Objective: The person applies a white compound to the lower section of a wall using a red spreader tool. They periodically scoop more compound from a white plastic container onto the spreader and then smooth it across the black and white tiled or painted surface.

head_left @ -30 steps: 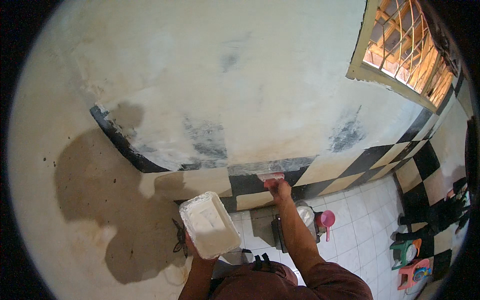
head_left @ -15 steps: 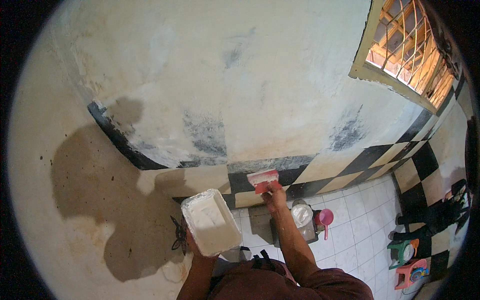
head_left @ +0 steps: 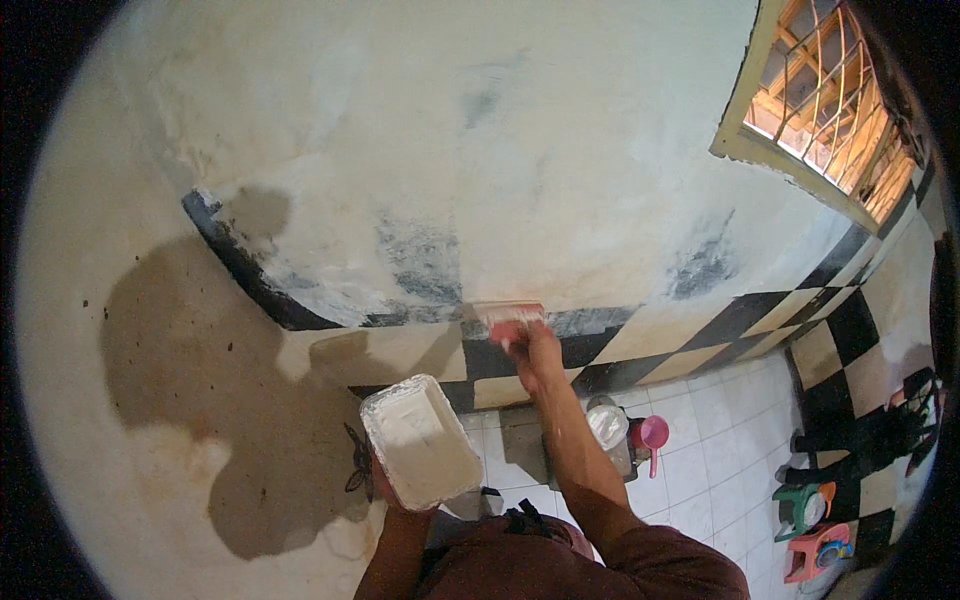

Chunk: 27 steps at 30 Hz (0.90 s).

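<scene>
My left hand [head_left: 388,490] holds up a rectangular tub [head_left: 376,440], its rim crusted white. Off-white paste [head_left: 420,445] lies inside it. My left fingers are mostly hidden beneath and behind the tub. My right hand [head_left: 538,352] is closed around a wide red putty spreader [head_left: 514,316] smeared with white. The spreader's long edge lies at the wall [head_left: 590,200], by the upper border of a row of black and cream squares. Near it, a dark patch [head_left: 425,255] shows through a thin whitish coat.
Below my right forearm, a white bag [head_left: 607,425] and a pink dipper [head_left: 653,432] stand on the white tiled floor [head_left: 690,440]. A barred window [head_left: 820,100] is at upper right. Green [head_left: 795,510] and pink [head_left: 812,555] stools stand at far right, near dark hanging cloth [head_left: 850,440].
My right hand has moved the spreader up and slightly left, from over the black squares to the border above them. The tub in my left hand stays nearly in place.
</scene>
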{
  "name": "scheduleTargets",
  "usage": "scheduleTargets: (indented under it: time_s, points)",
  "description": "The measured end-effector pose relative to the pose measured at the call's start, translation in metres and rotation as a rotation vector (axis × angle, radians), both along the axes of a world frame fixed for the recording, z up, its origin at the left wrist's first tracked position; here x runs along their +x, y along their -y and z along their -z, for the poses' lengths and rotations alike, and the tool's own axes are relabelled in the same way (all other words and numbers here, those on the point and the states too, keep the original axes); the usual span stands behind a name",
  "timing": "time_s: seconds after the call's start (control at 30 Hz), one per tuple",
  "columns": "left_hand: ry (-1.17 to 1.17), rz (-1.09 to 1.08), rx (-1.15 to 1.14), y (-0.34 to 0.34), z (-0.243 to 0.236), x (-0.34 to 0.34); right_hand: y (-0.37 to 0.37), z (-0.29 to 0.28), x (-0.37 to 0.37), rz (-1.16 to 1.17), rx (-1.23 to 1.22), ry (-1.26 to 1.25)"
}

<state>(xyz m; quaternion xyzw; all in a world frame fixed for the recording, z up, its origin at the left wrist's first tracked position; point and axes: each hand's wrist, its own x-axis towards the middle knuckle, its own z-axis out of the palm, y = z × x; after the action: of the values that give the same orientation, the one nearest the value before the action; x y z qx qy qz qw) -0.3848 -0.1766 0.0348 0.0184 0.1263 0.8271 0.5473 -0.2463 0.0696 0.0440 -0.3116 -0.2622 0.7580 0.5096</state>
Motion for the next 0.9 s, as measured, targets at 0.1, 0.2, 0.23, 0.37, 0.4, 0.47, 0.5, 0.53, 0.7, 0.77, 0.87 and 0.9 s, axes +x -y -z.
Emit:
scheduleTargets:
  time_s: [0.1,0.2,0.23,0.37,0.4,0.47,0.5,0.53,0.7,0.77,0.87,0.9]
  points:
    - [-0.032,0.012,-0.014,0.002,0.033,-0.009,0.04,0.024,0.014,0.006,-0.103,0.059]
    - [-0.079,0.058,-0.052,0.004,0.056,-0.017,0.04,0.066,0.025,0.001,-0.241,0.22]
    - [-0.088,0.068,-0.054,0.003,0.05,-0.016,0.035,0.081,0.028,0.0,-0.24,0.221]
    - [0.081,0.02,0.064,-0.007,-0.004,0.0,-0.017,0.129,0.04,-0.005,-0.261,0.13]
    - [0.052,0.016,0.056,-0.007,-0.004,0.001,-0.031,0.13,0.039,-0.035,-0.254,0.096]
    - [0.019,0.008,0.046,-0.007,0.002,-0.001,-0.054,0.111,0.033,-0.061,-0.209,0.102]
    - [-0.021,0.006,0.078,-0.008,0.013,-0.002,-0.062,0.097,0.033,-0.079,-0.161,0.112]
    - [-0.069,-0.01,0.102,-0.006,0.02,-0.006,-0.059,0.077,0.024,-0.094,-0.166,0.107]
    - [-0.048,0.021,0.056,0.01,0.052,-0.023,-0.001,-0.027,0.015,0.026,-0.084,0.069]
    - [-0.085,0.077,-0.035,0.004,0.061,-0.022,0.011,-0.017,0.024,0.044,-0.026,0.108]
    - [-0.1,0.036,-0.087,0.003,0.055,-0.018,0.032,0.021,0.02,0.038,-0.044,0.104]
    - [-0.091,0.049,-0.074,0.006,0.054,-0.019,0.035,0.04,0.015,0.026,-0.116,0.07]
